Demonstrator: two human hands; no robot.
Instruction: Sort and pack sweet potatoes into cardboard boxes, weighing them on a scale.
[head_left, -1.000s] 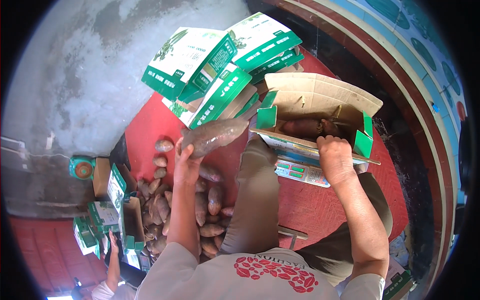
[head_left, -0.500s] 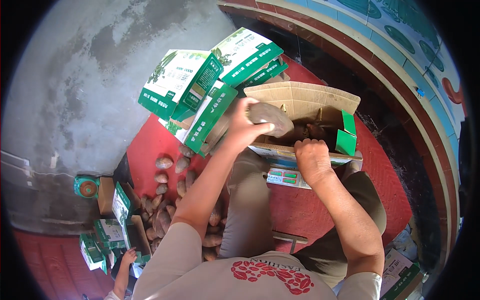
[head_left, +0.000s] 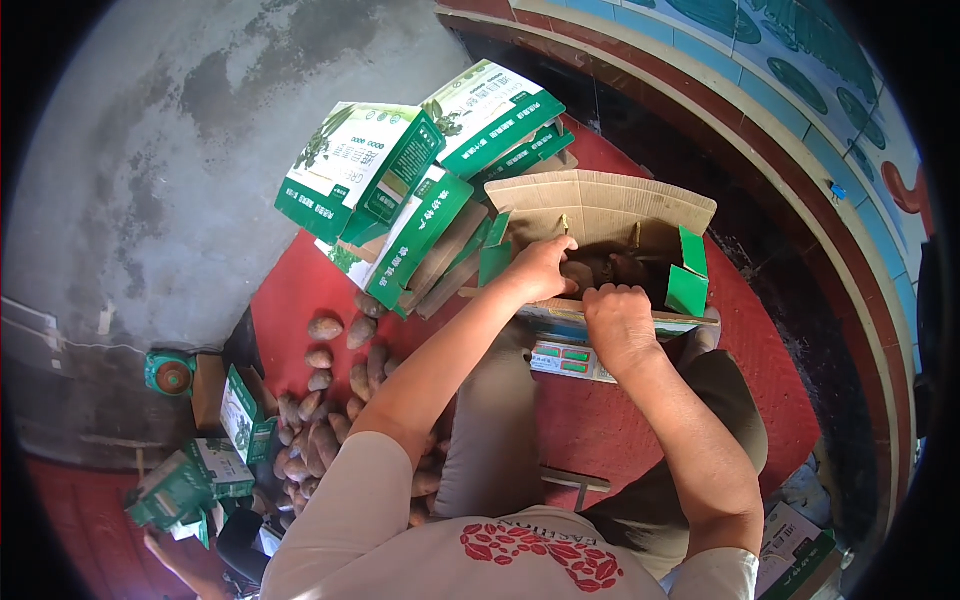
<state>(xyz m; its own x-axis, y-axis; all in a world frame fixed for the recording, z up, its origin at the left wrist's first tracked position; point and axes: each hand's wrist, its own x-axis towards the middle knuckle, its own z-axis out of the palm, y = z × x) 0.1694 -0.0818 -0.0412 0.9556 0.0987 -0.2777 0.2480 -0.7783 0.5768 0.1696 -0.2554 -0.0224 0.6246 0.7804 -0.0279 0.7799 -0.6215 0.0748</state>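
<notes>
An open cardboard box (head_left: pixel 600 190) stands in front of me, its flaps raised, with several brown tubers (head_left: pixel 628 268) in its shadowed inside. My left hand (head_left: pixel 540 270) reaches over the near left part of the rim, fingers and thumb around a large sweet potato (head_left: pixel 577 274) low in the box; the hand hides part of it. With fingers curled over the near wall, my right hand (head_left: pixel 620 315) grips the box edge. Under the box sits a scale, its display panel (head_left: pixel 563 358) facing me.
Green and white boxes (head_left: pixel 360 165) are stacked at the far left of the box. Loose sweet potatoes (head_left: pixel 320 445) lie heaped on the red floor (head_left: pixel 640 430) to my left. More boxes (head_left: pixel 222 467) and another person's arm (head_left: pixel 180 562) are at lower left. One box (head_left: pixel 795 545) stands at lower right.
My left hand has carried the large sweet potato from above the left rim down into the box. My right hand stays on the near edge. The other person's arm has moved lower left.
</notes>
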